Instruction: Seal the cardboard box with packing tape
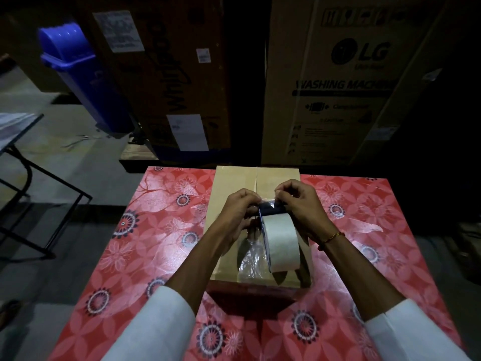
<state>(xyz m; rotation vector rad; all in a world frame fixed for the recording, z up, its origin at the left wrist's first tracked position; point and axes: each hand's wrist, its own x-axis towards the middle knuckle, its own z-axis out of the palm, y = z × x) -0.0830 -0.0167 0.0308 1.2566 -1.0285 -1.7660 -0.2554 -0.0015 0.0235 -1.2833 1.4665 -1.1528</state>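
Observation:
A brown cardboard box [234,183] lies on the table with its two top flaps closed and a seam running down the middle. Above its near half I hold a tape dispenser with a pale roll of packing tape [279,243] on a dark frame. My left hand [238,207] grips the dispenser's left side. My right hand [299,201] pinches the clear tape end at the dispenser's top. A crumpled length of clear tape [250,259] hangs beside the roll, over the box's near edge.
The table wears a red floral cover [156,230]. Behind it stand two tall cartons [338,87] and a blue bin [78,74]. A folding table with a black frame [26,157] stands at the left on the concrete floor.

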